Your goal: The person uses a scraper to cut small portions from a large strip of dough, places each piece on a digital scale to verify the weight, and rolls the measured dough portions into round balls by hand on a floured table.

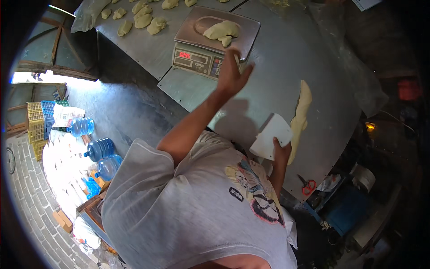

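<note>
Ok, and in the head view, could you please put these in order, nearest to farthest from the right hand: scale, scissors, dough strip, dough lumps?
From the right hand:
1. Dough strip, just to its right.
2. Scissors, lower right.
3. Scale, upper left.
4. Dough lumps, farther upper left, beyond the scale.

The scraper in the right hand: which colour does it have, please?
The scraper is white; it shows best in the head view.

Scale [192, 62] sits on bench [273, 80], dough portion [222, 29] on pan [249, 29]; dough pcs [156, 25] L, dough strip [301, 110] R, scissors [308, 187] nr R edge.
</note>
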Tool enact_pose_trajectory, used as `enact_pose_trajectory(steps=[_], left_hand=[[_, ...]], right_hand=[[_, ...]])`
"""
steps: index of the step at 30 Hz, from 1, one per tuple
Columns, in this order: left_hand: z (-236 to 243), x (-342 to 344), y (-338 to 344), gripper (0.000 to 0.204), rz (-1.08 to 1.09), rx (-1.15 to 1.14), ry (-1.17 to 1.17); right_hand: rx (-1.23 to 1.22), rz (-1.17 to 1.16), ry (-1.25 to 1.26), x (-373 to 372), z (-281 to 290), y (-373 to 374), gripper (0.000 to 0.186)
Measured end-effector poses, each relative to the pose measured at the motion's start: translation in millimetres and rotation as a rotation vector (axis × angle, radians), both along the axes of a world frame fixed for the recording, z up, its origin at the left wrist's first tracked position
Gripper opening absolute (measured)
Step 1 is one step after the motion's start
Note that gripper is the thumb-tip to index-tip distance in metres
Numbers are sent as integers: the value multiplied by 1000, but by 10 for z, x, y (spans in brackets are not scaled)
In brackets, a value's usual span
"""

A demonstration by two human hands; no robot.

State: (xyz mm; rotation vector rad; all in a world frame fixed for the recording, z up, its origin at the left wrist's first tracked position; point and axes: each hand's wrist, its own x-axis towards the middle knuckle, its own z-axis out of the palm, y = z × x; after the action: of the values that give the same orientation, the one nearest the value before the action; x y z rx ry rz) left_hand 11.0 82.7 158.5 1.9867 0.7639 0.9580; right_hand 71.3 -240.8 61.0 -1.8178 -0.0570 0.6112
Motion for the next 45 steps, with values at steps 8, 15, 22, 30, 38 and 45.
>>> enact_pose_trajectory(steps=[8,15,22,30,38,45], left_hand=[[-394,269,568,62,326,596,397],[-877,41,-678,66,-585,-95,423],[-358,562,753,97,299,526,633],[-620,520,1883,89,111,81,712],[-103,179,87,47,-668,-644,-422],[31,-515,283,55,-485,-1470,-944]], right_hand=[[141,-327,31,7,268,-579,51],[157,-438,36,-152,262,-800,52],[82,-354,-53,1,27,-702,55],[-858,-275,-673,257,127,-424,72],[176,356,-1353,21,1502,2068,49],[332,538,-920,-589,1180,2651,82]])
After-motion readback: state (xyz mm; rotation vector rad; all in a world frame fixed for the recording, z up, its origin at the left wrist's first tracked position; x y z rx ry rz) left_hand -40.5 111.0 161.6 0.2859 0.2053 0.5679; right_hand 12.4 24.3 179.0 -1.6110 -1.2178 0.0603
